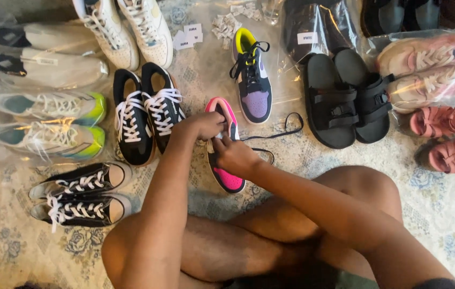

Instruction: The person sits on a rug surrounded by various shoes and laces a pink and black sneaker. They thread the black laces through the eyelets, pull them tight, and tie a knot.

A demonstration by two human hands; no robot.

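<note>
A pink, black and white sneaker [227, 179] lies on the patterned rug [436, 214] right in front of my crossed legs. My left hand [206, 126] is closed over its upper part near the tongue. My right hand [232, 155] grips the middle of the same shoe. A loose black lace [281, 131] trails from the shoe to the right. Its partner, a purple, black and yellow sneaker [251, 75], lies just beyond with its lace in.
Black sneakers with white laces [144, 109] lie left of my hands, black high-tops [80, 195] nearer left. Bagged shoes [45, 115] line the far left. White sneakers [128, 29] sit at the top, black sandals [348, 99] and pink shoes [444, 131] on the right, paper tags [187, 35] above.
</note>
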